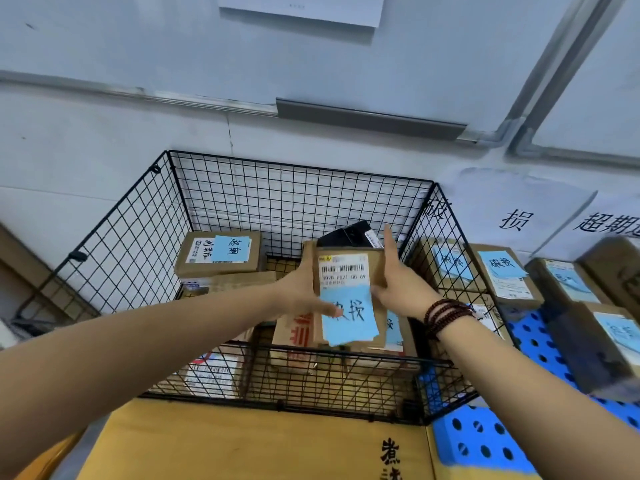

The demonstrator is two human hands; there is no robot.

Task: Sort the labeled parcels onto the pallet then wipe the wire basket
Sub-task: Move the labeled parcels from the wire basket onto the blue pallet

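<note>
Head view: parcel with barcode label reading "P021 00 69", handwritten blue note below. Held over the basket, clasped at either edge by left hand and right hand, arms outstretched; pallet at right.

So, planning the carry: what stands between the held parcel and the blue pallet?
In the head view, the right mesh wall of the wire basket stands between the held parcel and the blue pallet.
</note>
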